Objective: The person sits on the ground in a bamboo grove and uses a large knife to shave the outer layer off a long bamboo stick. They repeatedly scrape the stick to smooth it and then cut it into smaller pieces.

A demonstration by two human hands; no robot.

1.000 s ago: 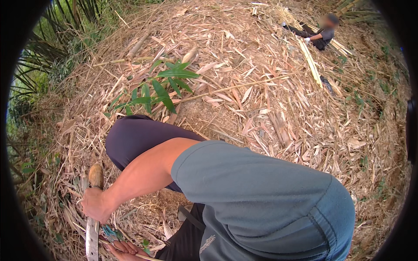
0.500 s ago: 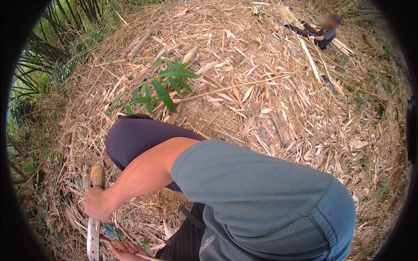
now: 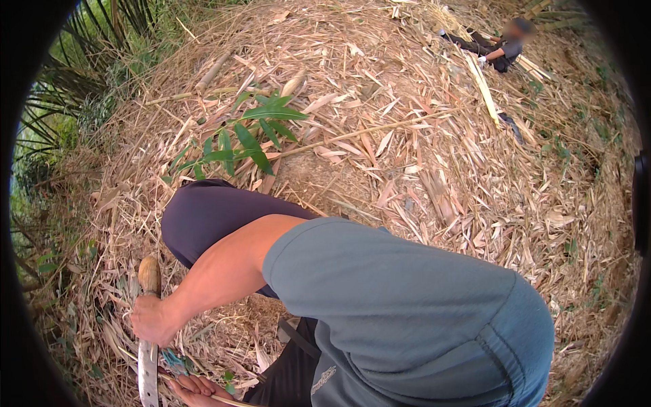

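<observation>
Dry leaf litter (image 3: 420, 163) surrounds your fingers on every side, spreading widest beyond them to the right. Over it extends your grey-blue sleeve (image 3: 407, 285), from which the right arm crosses your dark-clad knee (image 3: 210, 214) down to the fingers; the raised leg may help steady this arm, though whether they touch cannot be told. Far beyond the fingers, at upper right, a co-worker (image 3: 506, 61) sits beside pale split lengths (image 3: 483, 88). A green leafy sprig (image 3: 256, 139) lies past the knee, well apart from your fingers. Your right hand (image 3: 153, 320) clenches a knife (image 3: 146, 356), its fingers wrapped where handle and blade meet: the wooden handle (image 3: 150, 273) projects above the fist, and the spotted metal blade (image 3: 148, 383) runs below it toward the lower edge. So forward a grip presumably trades reach for control. Your left hand (image 3: 195, 389) lies just right of the blade, its fingers curled about a thin pale strip (image 3: 234, 403) that emerges to their right; this placement likely holds the strip close to the metal. Smallest, a teal, frayed-looking bundle (image 3: 175, 361) sits between the two sets of fingers, too indistinct to identify.
</observation>
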